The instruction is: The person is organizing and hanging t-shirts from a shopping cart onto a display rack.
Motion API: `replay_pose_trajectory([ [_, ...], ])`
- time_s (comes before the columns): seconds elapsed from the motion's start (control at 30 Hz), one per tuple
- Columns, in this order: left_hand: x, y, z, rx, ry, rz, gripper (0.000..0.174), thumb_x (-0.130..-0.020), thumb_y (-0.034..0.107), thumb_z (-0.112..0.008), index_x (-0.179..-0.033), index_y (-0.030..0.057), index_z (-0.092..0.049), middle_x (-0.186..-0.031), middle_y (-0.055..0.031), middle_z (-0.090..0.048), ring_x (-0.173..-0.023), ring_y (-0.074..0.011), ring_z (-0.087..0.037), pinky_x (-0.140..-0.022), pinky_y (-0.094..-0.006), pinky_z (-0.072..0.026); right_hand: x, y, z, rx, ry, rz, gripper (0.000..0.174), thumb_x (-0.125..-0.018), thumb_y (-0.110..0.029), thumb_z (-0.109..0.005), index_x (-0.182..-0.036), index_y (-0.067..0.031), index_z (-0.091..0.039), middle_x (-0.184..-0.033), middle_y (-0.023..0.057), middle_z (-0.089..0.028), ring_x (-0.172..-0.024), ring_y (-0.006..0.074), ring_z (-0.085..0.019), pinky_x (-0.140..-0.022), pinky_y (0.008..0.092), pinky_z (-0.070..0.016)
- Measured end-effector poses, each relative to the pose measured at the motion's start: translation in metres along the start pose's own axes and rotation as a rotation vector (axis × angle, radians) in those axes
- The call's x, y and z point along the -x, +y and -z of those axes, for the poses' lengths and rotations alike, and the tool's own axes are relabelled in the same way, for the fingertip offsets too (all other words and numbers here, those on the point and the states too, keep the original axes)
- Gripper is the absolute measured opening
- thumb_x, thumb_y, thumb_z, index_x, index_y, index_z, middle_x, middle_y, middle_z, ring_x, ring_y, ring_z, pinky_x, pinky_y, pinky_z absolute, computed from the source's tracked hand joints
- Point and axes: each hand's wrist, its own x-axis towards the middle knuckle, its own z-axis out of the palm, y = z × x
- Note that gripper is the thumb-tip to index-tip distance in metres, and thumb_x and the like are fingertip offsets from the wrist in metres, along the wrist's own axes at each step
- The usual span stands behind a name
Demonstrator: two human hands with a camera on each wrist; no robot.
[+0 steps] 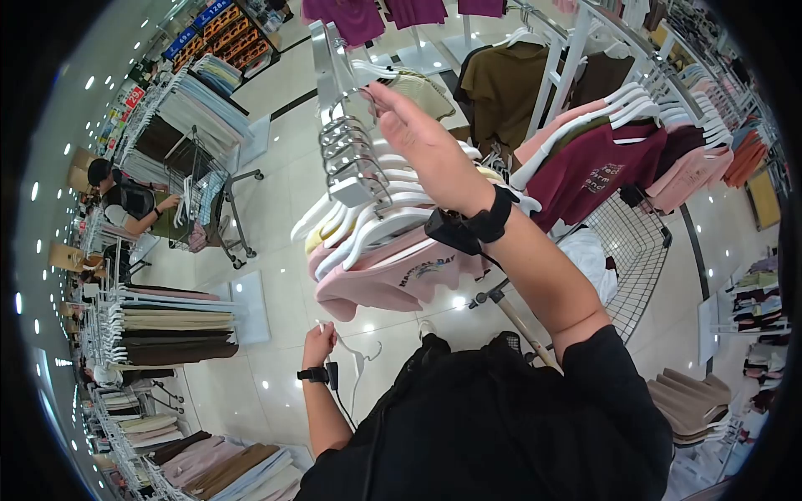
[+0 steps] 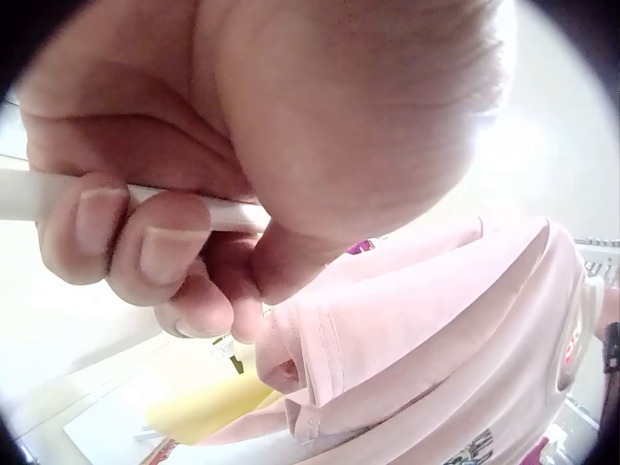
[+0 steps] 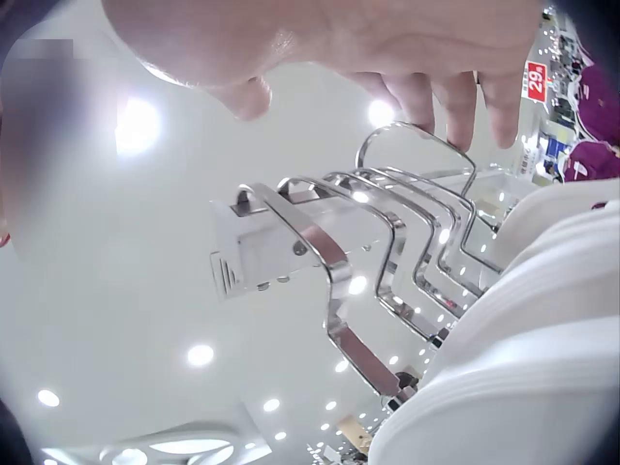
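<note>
In the head view, my left hand is low beside the rack, fingers curled round a white hanger that carries no garment. The left wrist view shows its white bar in my grip, close to the sleeve of a pink shirt. My right hand is raised at the rack's metal rail. Its fingers extend to the rearmost metal hook, fingertips right at it. Several hooks line the rail, with white hangers below. The front pink shirt has a printed chest.
A wire shopping cart with white cloth inside stands at the right. Maroon shirts hang behind it. Along the left are racks of folded trousers, and a person beside another cart. Pale tiled floor lies between.
</note>
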Motion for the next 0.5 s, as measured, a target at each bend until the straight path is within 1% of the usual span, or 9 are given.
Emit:
replay_pose_trajectory([
  [0.03,-0.003,-0.001,0.002,0.003,-0.003,-0.006,0.04,-0.106,0.034,-0.059,-0.076,0.0087,-0.063,-0.063,0.0021,-0.058,-0.051,-0.0071,-0.046,-0.049,-0.0254,-0.0341,-0.002,0.001,-0.002,0.006,-0.001,0.004,0.073,-0.109,-0.048,-0.052,-0.158,0.0036,-0.034,-0.161,0.0203,-0.042,-0.151,0.0286,-0.038,-0.122,0.0378,-0.0314],
  [0.1,-0.015,-0.009,0.004,-0.037,-0.025,-0.058,0.04,-0.106,0.034,-0.059,-0.078,0.0075,-0.065,-0.062,0.0021,-0.057,-0.052,-0.0072,-0.047,-0.05,-0.0257,-0.0345,-0.006,-0.001,-0.005,0.085,-0.096,0.07,0.065,-0.109,-0.047,-0.052,-0.153,0.0004,-0.046,-0.16,0.019,-0.045,-0.15,0.0281,-0.039,-0.122,0.0373,-0.0314],
  [0.13,-0.029,-0.022,0.007,-0.05,-0.03,-0.063,0.043,-0.105,0.038,-0.061,-0.078,0.0041,-0.066,-0.063,-0.0003,-0.06,-0.054,-0.0096,-0.051,-0.052,-0.0282,-0.0383,-0.007,-0.001,-0.009,0.164,-0.071,0.136,0.058,-0.11,-0.045,-0.052,-0.15,-0.002,-0.053,-0.158,0.0179,-0.048,-0.149,0.0279,-0.042,-0.122,0.0375,-0.0317],
  [0.17,-0.034,-0.025,0.006,-0.057,-0.044,-0.063,0.043,-0.105,0.038,-0.061,-0.078,0.0041,-0.066,-0.063,-0.0003,-0.06,-0.054,-0.0096,-0.051,-0.052,-0.0282,-0.0383,-0.006,0.0,-0.01,0.172,-0.059,0.131,0.058,-0.11,-0.045,-0.052,-0.15,-0.002,-0.053,-0.158,0.0179,-0.048,-0.149,0.0279,-0.042,-0.122,0.0375,-0.0317],
  [0.23,-0.044,-0.024,-0.007,-0.312,-0.042,-0.102,0.047,-0.101,0.041,-0.065,-0.076,0.0008,-0.065,-0.064,-0.0041,-0.063,-0.056,-0.0135,-0.056,-0.054,-0.0317,-0.0431,0.002,-0.001,-0.001,0.268,0.058,0.211,0.055,-0.11,-0.04,-0.053,-0.15,-0.0022,-0.052,-0.156,0.0182,-0.05,-0.148,0.0289,-0.044,-0.122,0.0377,-0.0315],
  [0.3,-0.056,-0.032,-0.022,-0.409,-0.197,-0.101,0.047,-0.096,0.041,-0.07,-0.075,-0.0015,-0.067,-0.063,-0.0084,-0.064,-0.059,-0.0178,-0.062,-0.058,-0.0353,-0.0482,0.027,-0.009,0.021,0.346,0.19,0.258,0.045,-0.109,-0.03,-0.057,-0.143,-0.0007,-0.058,-0.15,0.0173,-0.056,-0.142,0.0266,-0.049,-0.119,0.0371,-0.0348],
  [0.37,-0.069,-0.05,-0.039,-0.598,-0.34,-0.131,0.048,-0.094,0.041,-0.072,-0.075,-0.0026,-0.068,-0.065,-0.0126,-0.067,-0.062,-0.0233,-0.066,-0.062,-0.0393,-0.0509,0.071,-0.016,0.054,0.417,0.302,0.172,0.037,-0.108,-0.023,-0.059,-0.136,0.0004,-0.063,-0.14,0.0131,-0.063,-0.132,0.0214,-0.057,-0.112,0.0337,-0.0421],
  [0.43,-0.069,-0.05,-0.059,-0.79,-0.468,-0.205,0.045,-0.092,0.041,-0.07,-0.078,-0.0018,-0.072,-0.075,-0.021,-0.071,-0.074,-0.0371,-0.071,-0.071,-0.0464,-0.054,0.132,-0.004,0.095,0.358,0.483,-0.043,0.029,-0.106,-0.017,-0.061,-0.128,0.0014,-0.066,-0.126,0.0088,-0.069,-0.117,0.0161,-0.064,-0.101,0.0292,-0.0485],
  [0.5,-0.079,-0.057,-0.078,-0.898,-0.573,-0.264,0.046,-0.092,0.044,-0.068,-0.081,-0.0005,-0.073,-0.08,-0.0239,-0.072,-0.08,-0.0405,-0.071,-0.074,-0.0486,-0.0543,0.196,-0.007,0.13,0.455,0.663,-0.284,0.026,-0.105,-0.013,-0.062,-0.125,0.0017,-0.067,-0.116,0.0068,-0.073,-0.108,0.0134,-0.067,-0.094,0.027,-0.0518],
])
